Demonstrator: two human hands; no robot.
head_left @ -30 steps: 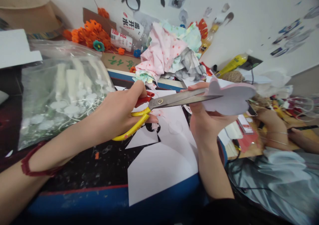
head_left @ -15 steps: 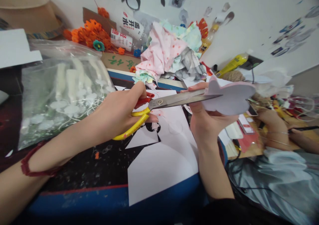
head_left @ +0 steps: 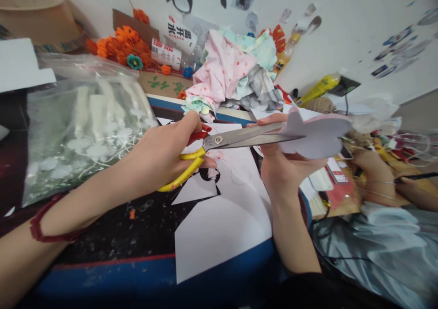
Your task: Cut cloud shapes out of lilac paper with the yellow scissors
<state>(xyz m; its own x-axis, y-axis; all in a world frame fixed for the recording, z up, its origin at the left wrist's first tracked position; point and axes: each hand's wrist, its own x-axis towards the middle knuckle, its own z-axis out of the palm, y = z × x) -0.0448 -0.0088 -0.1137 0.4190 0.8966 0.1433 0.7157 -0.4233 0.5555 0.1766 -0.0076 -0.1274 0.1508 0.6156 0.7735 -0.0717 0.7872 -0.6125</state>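
Observation:
My left hand [head_left: 167,147] grips the red and yellow handles of a pair of scissors [head_left: 239,138], whose blades point right and stand slightly apart. In my right hand [head_left: 287,167] is a white cutout [head_left: 320,138] with a rounded, lobed outline and a pinkish edge. The blades lie across the cutout's left part; the lower blade passes in front of it. Below the scissors, white paper sheets [head_left: 222,236] with cut edges rest on the dark tabletop. A small pale scrap with threads [head_left: 212,174] hangs or lies beneath my left hand.
A clear plastic bag [head_left: 85,131] of white and green pieces lies at the left. Behind stand orange yarn flowers [head_left: 123,44], crumpled dotted cloth [head_left: 226,67] and bottles. To the right, another person's arm [head_left: 374,172] rests by a cluttered wooden table.
The scissor blades have closed slightly, and the lower blade's tip sits a little lower on the cutout. Both hands stay in nearly the same place.

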